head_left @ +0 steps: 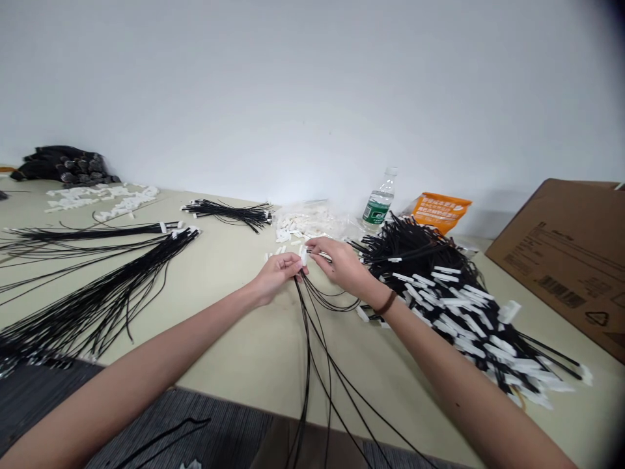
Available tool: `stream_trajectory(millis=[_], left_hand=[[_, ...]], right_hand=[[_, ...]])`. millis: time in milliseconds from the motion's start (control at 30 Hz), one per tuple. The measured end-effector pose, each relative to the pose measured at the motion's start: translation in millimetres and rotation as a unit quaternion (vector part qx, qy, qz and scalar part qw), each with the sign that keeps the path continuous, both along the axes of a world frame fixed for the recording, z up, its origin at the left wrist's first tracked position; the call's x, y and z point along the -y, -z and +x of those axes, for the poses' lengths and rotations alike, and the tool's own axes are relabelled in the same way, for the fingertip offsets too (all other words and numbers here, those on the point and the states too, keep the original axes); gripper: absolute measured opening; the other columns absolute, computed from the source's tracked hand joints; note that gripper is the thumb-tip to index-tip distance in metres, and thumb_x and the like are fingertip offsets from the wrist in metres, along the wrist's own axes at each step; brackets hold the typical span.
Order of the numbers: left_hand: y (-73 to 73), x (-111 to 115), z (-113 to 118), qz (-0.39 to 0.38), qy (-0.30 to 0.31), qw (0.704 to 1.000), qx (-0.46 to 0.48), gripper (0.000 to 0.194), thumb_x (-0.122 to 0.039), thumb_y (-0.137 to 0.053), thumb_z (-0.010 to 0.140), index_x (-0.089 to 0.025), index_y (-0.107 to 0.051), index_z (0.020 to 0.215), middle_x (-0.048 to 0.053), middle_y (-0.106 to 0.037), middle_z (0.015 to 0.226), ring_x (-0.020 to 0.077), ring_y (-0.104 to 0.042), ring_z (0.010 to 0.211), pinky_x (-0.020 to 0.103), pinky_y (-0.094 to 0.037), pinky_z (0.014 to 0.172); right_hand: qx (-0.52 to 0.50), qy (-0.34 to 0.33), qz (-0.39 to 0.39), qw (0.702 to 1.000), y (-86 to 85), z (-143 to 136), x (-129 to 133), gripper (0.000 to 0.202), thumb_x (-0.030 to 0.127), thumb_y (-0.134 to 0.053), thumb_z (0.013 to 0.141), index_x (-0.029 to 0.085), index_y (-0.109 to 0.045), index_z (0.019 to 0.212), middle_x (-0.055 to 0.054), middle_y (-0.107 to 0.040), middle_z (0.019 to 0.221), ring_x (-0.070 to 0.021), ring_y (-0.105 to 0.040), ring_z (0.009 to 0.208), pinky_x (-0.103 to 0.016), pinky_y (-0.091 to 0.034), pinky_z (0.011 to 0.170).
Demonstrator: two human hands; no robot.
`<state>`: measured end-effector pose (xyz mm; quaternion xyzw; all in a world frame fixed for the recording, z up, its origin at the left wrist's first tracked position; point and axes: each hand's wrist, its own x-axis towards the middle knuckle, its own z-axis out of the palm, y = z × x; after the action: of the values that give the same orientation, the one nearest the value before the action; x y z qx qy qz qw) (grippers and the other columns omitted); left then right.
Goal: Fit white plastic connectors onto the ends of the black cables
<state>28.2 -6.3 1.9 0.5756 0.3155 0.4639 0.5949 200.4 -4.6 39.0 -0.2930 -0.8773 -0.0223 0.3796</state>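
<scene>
In front of me, at the middle of the table, I hold a small white plastic connector [303, 255] with several thin black wires [308, 326] running down from it past the table's front edge. My left hand [276, 277] is closed, thumb and fingers pinching the connector and the wire ends below it. Close against its right side, my right hand [336, 260] is closed in a pinch, with thin wire showing between thumb and forefinger. Its fingertips meet the connector's upper end. Some wires loop to the right beneath this hand.
At right lies a pile of black wires with white connectors [459, 306], beside a cardboard box [561, 260]. A water bottle [378, 202], an orange packet [439, 212] and a bag of white connectors [317, 220] stand behind. Wire bundles [141, 273] spread across the left.
</scene>
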Motion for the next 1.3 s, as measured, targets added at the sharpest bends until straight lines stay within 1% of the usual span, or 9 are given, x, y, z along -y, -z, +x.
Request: stream_trajectory(millis=[200,400,667,767,900,967,1067,1167,1300], left_hand=[[1.1,-9,-5,-0.066,-0.075,0.993,0.069,0.023,-0.031,-0.071,0.063,-0.013,-0.060,0.069,0.003,-0.060,0.071,0.0093,-0.050,0.059,0.024,-0.038,0.061],[-0.1,-11,-6,-0.099,-0.107,0.983,0.113,0.015,-0.023,-0.070,0.064,-0.012,-0.060,0.068,0.002,-0.058,0.067,0.0088,-0.050,0.060,0.024,-0.040,0.062],[0.7,-12,-5,-0.114,-0.109,0.979,0.129,0.017,-0.023,-0.072,0.061,-0.012,-0.060,0.065,0.002,-0.058,0.066,0.0084,-0.051,0.061,0.022,-0.039,0.059],[0.5,-12,-4,-0.115,-0.120,0.978,0.126,0.015,-0.023,-0.071,0.063,-0.012,-0.060,0.064,0.002,-0.058,0.065,0.0076,-0.049,0.059,0.022,-0.040,0.061],[0.6,-12,-5,-0.115,-0.130,0.978,0.116,0.011,-0.020,-0.068,0.064,-0.011,-0.062,0.066,0.003,-0.060,0.071,0.0073,-0.048,0.058,0.023,-0.040,0.061],[1.3,-12,-5,-0.111,-0.136,0.978,0.108,0.012,-0.021,-0.068,0.065,-0.011,-0.062,0.066,0.004,-0.059,0.072,0.0075,-0.048,0.059,0.023,-0.040,0.061],[2.3,-13,-5,-0.110,-0.145,0.978,0.097,0.014,-0.023,-0.068,0.066,-0.011,-0.062,0.066,0.004,-0.059,0.071,0.0078,-0.047,0.059,0.024,-0.040,0.061],[1.8,-13,-5,-0.108,-0.148,0.979,0.094,0.014,-0.023,-0.067,0.067,-0.010,-0.062,0.067,0.005,-0.059,0.072,0.0079,-0.047,0.059,0.024,-0.039,0.061],[0.5,-10,-4,-0.109,-0.153,0.978,0.095,0.011,-0.021,-0.064,0.069,-0.010,-0.062,0.068,0.005,-0.060,0.074,0.0074,-0.047,0.059,0.023,-0.038,0.059]], right_hand=[[0.109,-0.008,0.105,0.988,-0.6,1,6,0.020,0.015,-0.048,0.083,0.020,-0.061,0.097,-0.009,-0.054,0.121,-0.0227,-0.037,0.124,-0.045,-0.039,0.098],[0.151,-0.033,0.129,0.980,8.0,-6,8,0.013,0.018,-0.053,0.083,0.024,-0.065,0.082,-0.004,-0.056,0.117,-0.0235,-0.039,0.121,-0.047,-0.040,0.097],[0.132,-0.080,0.111,0.982,21.0,-12,8,0.023,0.007,-0.045,0.085,0.022,-0.063,0.090,-0.005,-0.062,0.110,-0.0181,-0.046,0.119,-0.045,-0.039,0.101],[0.036,-0.105,0.063,0.992,20.3,-10,5,0.024,0.011,-0.043,0.087,0.021,-0.064,0.092,-0.005,-0.066,0.104,-0.0165,-0.051,0.115,-0.040,-0.044,0.098],[-0.142,-0.078,-0.059,0.985,11.3,-8,5,0.018,0.018,-0.050,0.085,0.022,-0.066,0.092,-0.004,-0.068,0.097,-0.0177,-0.059,0.104,-0.038,-0.049,0.092],[-0.244,-0.064,-0.145,0.957,4.7,-7,6,0.013,0.024,-0.057,0.082,0.022,-0.067,0.089,-0.004,-0.069,0.094,-0.0173,-0.063,0.094,-0.037,-0.050,0.089],[-0.416,-0.087,-0.240,0.873,-8.1,-2,4,0.012,0.031,-0.061,0.078,0.021,-0.065,0.084,-0.002,-0.068,0.086,-0.0152,-0.065,0.084,-0.036,-0.053,0.084],[-0.541,-0.088,-0.240,0.801,-25.0,12,-3,0.015,0.034,-0.066,0.074,0.020,-0.062,0.082,0.002,-0.063,0.073,-0.0101,-0.062,0.070,-0.030,-0.054,0.074],[-0.582,0.033,-0.140,0.800,-47.6,38,-7,0.020,0.035,-0.063,0.075,0.020,-0.063,0.087,0.003,-0.059,0.075,-0.0048,-0.052,0.055,-0.020,-0.045,0.052]])
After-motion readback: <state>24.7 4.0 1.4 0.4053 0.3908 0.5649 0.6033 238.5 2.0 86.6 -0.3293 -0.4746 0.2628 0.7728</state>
